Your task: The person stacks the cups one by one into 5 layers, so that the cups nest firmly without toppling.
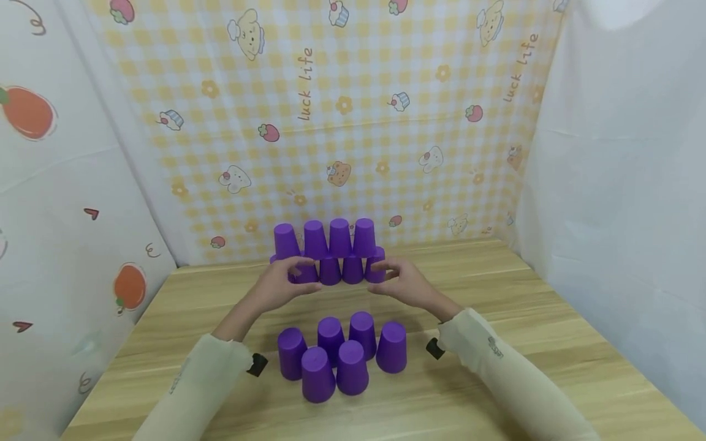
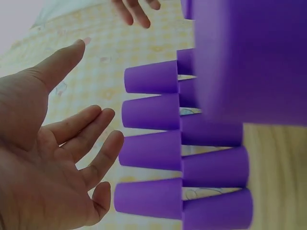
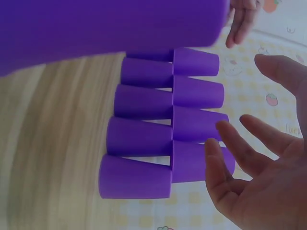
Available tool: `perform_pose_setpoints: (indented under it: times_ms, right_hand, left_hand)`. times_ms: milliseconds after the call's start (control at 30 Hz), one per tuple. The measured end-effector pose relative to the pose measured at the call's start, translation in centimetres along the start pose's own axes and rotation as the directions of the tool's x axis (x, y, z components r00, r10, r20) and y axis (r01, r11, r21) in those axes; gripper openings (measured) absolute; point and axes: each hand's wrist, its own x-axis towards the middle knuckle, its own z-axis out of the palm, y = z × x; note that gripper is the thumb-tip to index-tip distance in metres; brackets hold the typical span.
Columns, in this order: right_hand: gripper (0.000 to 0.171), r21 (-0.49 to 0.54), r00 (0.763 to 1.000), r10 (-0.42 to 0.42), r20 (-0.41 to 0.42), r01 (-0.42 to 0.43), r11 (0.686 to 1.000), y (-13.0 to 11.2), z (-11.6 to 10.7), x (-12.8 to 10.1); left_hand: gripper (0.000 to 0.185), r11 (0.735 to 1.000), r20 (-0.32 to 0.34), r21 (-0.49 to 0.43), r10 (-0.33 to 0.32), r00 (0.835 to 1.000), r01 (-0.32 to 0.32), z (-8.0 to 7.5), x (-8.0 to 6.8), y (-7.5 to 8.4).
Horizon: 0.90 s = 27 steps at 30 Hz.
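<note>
Purple cups (image 1: pixel 330 254) are being flanked in a two-tier stack at the wooden table's (image 1: pixel 496 343) far edge by the left hand (image 1: pixel 281 283) and right hand (image 1: pixel 405 283), fingers spread, nothing being gripped.

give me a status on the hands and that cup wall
Left hand open, right hand open, flanking the two-tier wall of upturned purple plastic cups. Contact unclear. Loose cluster of purple cups sits nearer the person, between the forearms.

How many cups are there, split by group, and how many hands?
Purple cups in the far two-row stack: 9 (5 bottom, 4 top)
Purple cups in the near cluster: 6
Hands: 2, left hand and right hand, both open
Total cups: 15
</note>
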Motion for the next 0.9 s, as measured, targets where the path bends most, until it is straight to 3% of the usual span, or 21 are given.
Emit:
perform_pose_setpoints:
  times_ms: [333, 667, 900]
  right_hand:
    - [0.049, -0.005, 0.993, 0.011, 0.117, -0.011, 1.000, 0.3, 1.3, -1.5]
    - [0.056, 0.017, 0.982, 0.006, 0.191, -0.010, 1.000, 1.3, 2.4, -2.5]
    - [0.056, 0.065, 0.980, -0.042, 0.195, 0.030, 0.997, 1.8, 2.8, -2.9]
  left_hand:
    - [0.063, 0.996, 0.100, -0.081, -0.017, 0.995, 0.025, 0.9, -3.1, -1.9]
    - [0.063, 0.995, 0.169, -0.087, 0.071, 0.983, -0.057, 0.7, -5.6, -3.3]
    - [0.070, 0.994, 0.282, -0.057, 0.107, 0.953, -0.094, 0.7, -6.4, -3.9]
